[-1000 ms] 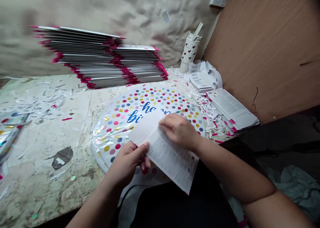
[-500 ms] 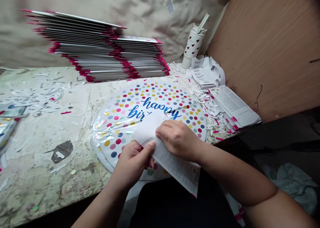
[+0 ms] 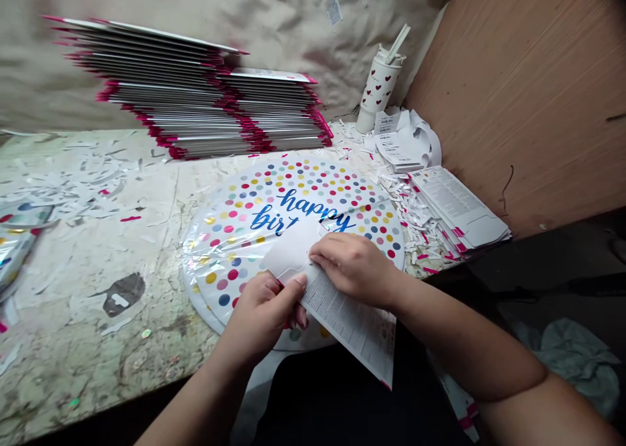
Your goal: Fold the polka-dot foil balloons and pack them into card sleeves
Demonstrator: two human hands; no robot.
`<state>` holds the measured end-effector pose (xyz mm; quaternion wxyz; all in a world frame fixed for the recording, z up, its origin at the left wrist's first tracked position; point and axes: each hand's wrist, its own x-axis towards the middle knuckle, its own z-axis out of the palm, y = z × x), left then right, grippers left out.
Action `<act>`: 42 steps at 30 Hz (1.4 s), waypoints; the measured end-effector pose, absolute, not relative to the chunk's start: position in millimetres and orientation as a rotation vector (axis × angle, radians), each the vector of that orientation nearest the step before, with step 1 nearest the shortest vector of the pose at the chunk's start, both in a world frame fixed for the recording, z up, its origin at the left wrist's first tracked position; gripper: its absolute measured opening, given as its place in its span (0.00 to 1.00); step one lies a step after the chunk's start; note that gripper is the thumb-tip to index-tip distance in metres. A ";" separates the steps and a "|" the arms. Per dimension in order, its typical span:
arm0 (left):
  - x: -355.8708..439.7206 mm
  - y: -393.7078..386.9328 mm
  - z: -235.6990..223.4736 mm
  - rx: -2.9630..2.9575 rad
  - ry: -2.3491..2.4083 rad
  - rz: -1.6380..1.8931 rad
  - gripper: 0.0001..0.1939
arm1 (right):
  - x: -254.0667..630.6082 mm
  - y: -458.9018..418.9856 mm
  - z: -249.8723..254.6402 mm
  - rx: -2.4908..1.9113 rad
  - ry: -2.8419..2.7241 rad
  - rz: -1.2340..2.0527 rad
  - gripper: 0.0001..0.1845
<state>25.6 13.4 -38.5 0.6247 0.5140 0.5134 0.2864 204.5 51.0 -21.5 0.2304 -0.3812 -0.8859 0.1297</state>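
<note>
My hands are at a round polka-dot "happy birthday" pack [image 3: 298, 182], which lies flat in shiny transparent film on the worktop. My left hand [image 3: 261, 315] pinches the near edge of a long printed paper card [image 3: 349, 322], close to its pink-marked corner. My right hand [image 3: 355, 267] presses on the card's upper part, next to a folded plain white flap [image 3: 291, 250]. The card and hands hide the lower middle of the round pack.
Two tall stacks of flat packs with pink edges [image 3: 195, 100] stand behind. To the right lie a pile of printed cards [image 3: 457, 208], white and pink paper scraps, and a heart-patterned cup [image 3: 379, 87]. Foil packs [image 3: 19, 240] lie at the left. A wooden board [image 3: 518, 87] rises right.
The view has shifted slightly, and both hands have moved a little to the right with the card. More of the lettering on the round pack now shows above the white flap.
</note>
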 end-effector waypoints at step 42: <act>-10.8 -5.5 -91.0 3.010 0.974 0.594 0.14 | 229.3 2.2 -93.9 -0.939 -2.660 -0.052 0.22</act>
